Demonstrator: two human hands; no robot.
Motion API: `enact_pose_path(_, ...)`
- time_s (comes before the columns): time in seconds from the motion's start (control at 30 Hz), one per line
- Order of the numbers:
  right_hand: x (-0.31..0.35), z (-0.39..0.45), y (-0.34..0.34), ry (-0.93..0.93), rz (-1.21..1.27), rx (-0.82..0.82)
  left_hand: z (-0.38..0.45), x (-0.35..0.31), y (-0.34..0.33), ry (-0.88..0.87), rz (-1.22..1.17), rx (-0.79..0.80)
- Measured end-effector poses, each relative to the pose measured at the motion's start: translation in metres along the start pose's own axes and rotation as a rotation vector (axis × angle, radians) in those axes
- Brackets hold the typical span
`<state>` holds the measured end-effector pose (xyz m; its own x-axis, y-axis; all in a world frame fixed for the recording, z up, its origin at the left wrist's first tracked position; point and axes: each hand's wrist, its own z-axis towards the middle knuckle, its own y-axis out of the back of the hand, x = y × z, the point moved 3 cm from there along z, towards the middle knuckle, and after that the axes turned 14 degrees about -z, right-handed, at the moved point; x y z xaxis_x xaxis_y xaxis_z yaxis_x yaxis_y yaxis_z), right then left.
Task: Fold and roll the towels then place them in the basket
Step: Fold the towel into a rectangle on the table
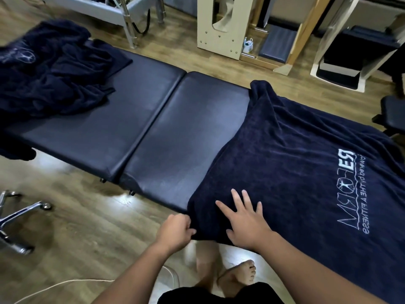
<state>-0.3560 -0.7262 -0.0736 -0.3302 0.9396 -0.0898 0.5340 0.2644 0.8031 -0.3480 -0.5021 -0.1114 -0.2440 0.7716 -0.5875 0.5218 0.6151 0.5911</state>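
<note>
A dark navy towel (291, 154) with white lettering lies spread over the right half of the padded treatment table (135, 119). My left hand (176, 231) grips the towel's near left corner where it hangs over the table's front edge. My right hand (244, 220) lies flat on the towel beside it, fingers spread and straight. A crumpled heap of more navy towels (52, 69) sits on the table's far left end. No basket is in view.
A chrome chair base (15, 218) stands on the wooden floor at the left. Wooden exercise frames (221, 27) and padded equipment stand behind the table. A black stool (392, 113) is at the right edge. A white cord (63, 284) runs near my bare feet.
</note>
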Motion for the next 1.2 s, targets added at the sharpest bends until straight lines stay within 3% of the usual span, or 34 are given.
enact_pose_path(0.13, -0.007, -0.001, -0.003, -0.013, 0.011, -0.006, -0.007, 0.044, 0.023, 0.088, -0.356, 0.208)
enact_pose_path(0.43, 0.003, -0.002, -0.001, 0.132, -0.043, -0.036, 0.008, 0.004, 0.007, -0.015, -0.117, -0.122)
enact_pose_path(0.53, 0.001, -0.002, -0.002, 0.107, -0.050, -0.040, 0.016, 0.007, 0.009, -0.013, -0.069, -0.039)
enact_pose_path(0.63, -0.005, 0.000, -0.003, 0.043, 0.001, -0.049, 0.019, 0.017, 0.031, 0.070, -0.336, 0.098)
enact_pose_path(0.73, -0.009, 0.003, -0.003, 0.035, 0.016, -0.054, 0.016, 0.014, 0.044, 0.137, -0.472, 0.108)
enact_pose_path(0.87, 0.001, 0.000, -0.001, 0.193, -0.059, -0.058, 0.006, -0.012, 0.036, -0.044, 0.003, -0.104)
enact_pose_path(1.03, 0.007, 0.000, -0.006, 0.152, -0.035, -0.094, -0.014, -0.020, -0.011, -0.290, 0.544, -0.084)
enact_pose_path(1.2, 0.003, -0.001, -0.005, 0.089, -0.015, -0.119, -0.006, -0.017, -0.021, -0.294, 0.581, -0.162)
